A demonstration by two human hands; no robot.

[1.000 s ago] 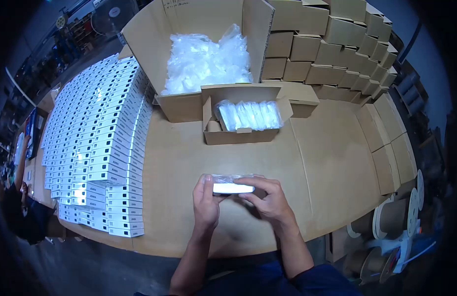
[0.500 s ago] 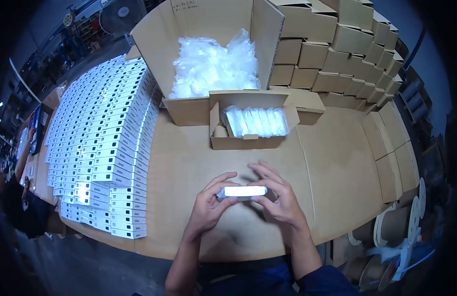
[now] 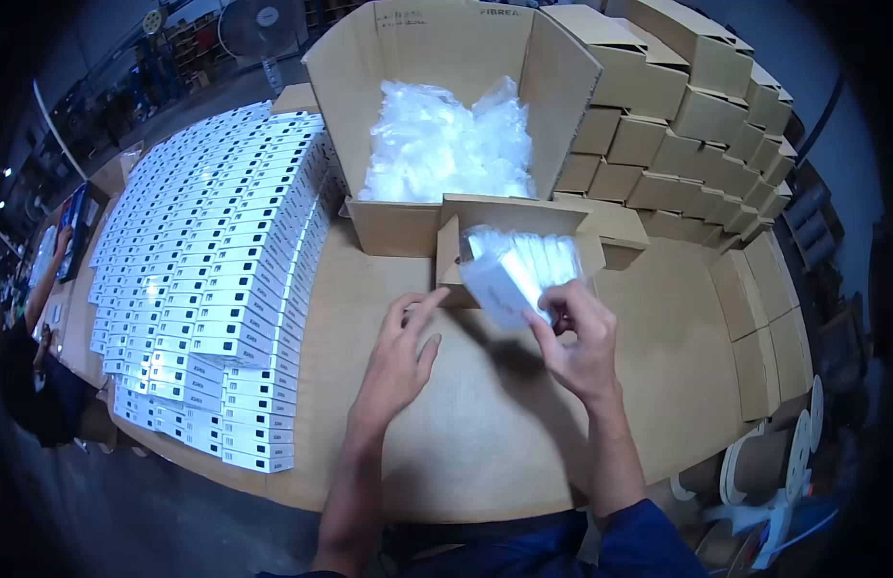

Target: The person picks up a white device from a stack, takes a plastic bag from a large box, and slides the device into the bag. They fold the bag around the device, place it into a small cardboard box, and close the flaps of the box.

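Observation:
Between the thumb and fingers of my right hand (image 3: 578,339) is a white box in a clear plastic bag (image 3: 509,289), tilted and held up before the small open carton (image 3: 453,252). Several bagged white packs (image 3: 547,255) stand side by side in that carton, partly hidden by the held one. My left hand (image 3: 400,358) is empty, its fingers apart, with a fingertip close to the carton's front left corner.
Behind the carton, a large open cardboard box (image 3: 456,43) holds clear plastic bags (image 3: 446,144). Stacked white boxes (image 3: 215,260) fill the table's left side. Brown cartons (image 3: 706,116) are piled at the back right. Reels (image 3: 764,453) stand beyond the right edge; another person (image 3: 46,376) is far left.
My right hand has carried the bagged white box forward to the carton and tilted it. The left hand has let go of it. The view has shifted slightly.

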